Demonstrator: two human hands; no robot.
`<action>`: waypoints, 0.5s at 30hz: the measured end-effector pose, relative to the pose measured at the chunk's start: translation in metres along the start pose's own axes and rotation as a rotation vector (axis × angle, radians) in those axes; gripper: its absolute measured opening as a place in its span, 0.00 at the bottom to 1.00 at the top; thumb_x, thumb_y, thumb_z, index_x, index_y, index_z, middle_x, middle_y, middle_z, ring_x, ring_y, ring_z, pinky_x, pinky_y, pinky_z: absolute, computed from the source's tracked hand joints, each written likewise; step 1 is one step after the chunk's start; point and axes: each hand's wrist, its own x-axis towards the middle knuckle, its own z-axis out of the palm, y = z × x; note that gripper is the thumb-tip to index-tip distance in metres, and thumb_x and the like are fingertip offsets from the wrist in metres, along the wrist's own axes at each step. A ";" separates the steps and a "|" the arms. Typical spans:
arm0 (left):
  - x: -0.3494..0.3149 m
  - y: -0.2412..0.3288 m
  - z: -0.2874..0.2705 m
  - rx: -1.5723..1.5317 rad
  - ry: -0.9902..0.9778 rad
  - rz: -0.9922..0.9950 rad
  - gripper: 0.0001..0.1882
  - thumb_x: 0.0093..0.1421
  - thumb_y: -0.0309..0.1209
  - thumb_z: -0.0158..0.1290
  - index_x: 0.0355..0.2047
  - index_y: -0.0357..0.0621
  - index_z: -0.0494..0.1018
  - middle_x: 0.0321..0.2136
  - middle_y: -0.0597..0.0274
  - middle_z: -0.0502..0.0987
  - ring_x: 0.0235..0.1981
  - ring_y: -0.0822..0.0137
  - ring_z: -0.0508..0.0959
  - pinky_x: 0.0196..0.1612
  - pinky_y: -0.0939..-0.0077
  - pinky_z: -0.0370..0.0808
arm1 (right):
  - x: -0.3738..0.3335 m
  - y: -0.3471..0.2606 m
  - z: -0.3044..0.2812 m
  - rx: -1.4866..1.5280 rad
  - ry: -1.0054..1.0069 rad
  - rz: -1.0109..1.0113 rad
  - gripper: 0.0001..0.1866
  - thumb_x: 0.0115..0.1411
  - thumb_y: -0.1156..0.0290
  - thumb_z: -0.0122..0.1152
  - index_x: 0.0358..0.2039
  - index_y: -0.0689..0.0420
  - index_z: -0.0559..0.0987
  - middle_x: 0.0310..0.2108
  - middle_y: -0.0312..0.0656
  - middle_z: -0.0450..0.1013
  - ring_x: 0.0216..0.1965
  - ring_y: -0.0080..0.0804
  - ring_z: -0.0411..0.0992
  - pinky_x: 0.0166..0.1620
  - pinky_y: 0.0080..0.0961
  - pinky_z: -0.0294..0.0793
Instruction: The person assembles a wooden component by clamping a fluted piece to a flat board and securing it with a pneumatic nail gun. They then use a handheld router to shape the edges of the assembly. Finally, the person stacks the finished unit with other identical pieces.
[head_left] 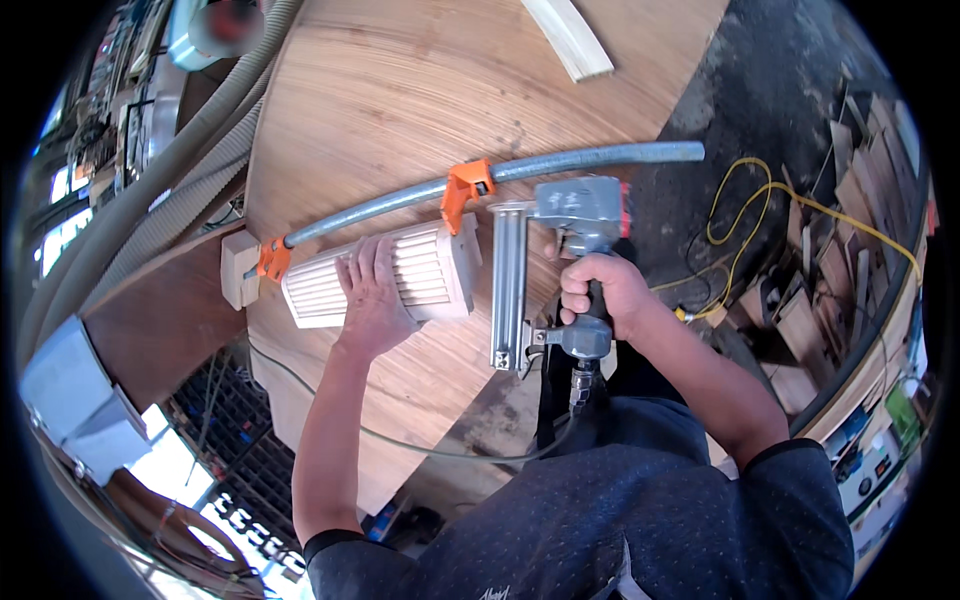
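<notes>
My right hand (606, 295) is wrapped round the handle of a grey pneumatic nail gun (583, 208). Its long metal magazine (508, 290) points at the right end of a pale slatted wooden frame (420, 270); I cannot tell whether the nose touches. My left hand (376, 290) lies over the near edge of that frame, fingers stretched across the slats. Along the frame's far side runs a pipe clamp with a grey metal pipe (400, 197). One orange jaw (465, 190) stands by the frame's right end, another orange jaw (272, 259) by its left end.
The frame and clamp lie on a wooden tabletop (370, 100). A wood block (240, 268) sits at the left jaw, and a curved wood strip (570, 40) lies at the back. An air hose (440, 455) trails from the gun. Scrap boards (800, 325) and a yellow cord (765, 187) are on the right.
</notes>
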 end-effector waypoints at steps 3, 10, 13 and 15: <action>-0.019 0.028 -0.016 0.107 0.018 -0.132 0.60 0.42 0.34 0.73 0.71 0.40 0.48 0.67 0.43 0.55 0.72 0.41 0.53 0.72 0.30 0.43 | -0.017 -0.003 -0.003 0.035 -0.029 -0.057 0.22 0.57 0.72 0.56 0.55 0.52 0.74 0.22 0.29 0.65 0.22 0.24 0.67 0.37 0.36 0.75; -0.131 0.160 -0.076 -0.373 0.330 -0.037 0.35 0.51 0.34 0.70 0.57 0.40 0.70 0.49 0.49 0.76 0.55 0.48 0.74 0.64 0.48 0.65 | -0.031 0.047 0.065 -0.034 -0.175 -0.145 0.24 0.60 0.70 0.59 0.58 0.51 0.71 0.25 0.32 0.68 0.31 0.28 0.71 0.53 0.42 0.73; -0.162 0.165 -0.071 -0.222 0.259 -0.265 0.35 0.50 0.37 0.70 0.56 0.37 0.70 0.48 0.49 0.76 0.56 0.48 0.75 0.65 0.43 0.62 | -0.032 0.097 0.121 -0.022 -0.227 -0.007 0.19 0.66 0.72 0.59 0.56 0.53 0.70 0.35 0.40 0.79 0.40 0.33 0.78 0.59 0.44 0.73; -0.182 0.152 -0.066 -0.246 0.237 -0.417 0.33 0.49 0.38 0.70 0.52 0.36 0.70 0.45 0.50 0.77 0.53 0.49 0.77 0.66 0.40 0.59 | -0.028 0.132 0.153 -0.091 -0.304 0.066 0.14 0.65 0.72 0.63 0.50 0.57 0.74 0.40 0.42 0.81 0.44 0.32 0.79 0.53 0.33 0.77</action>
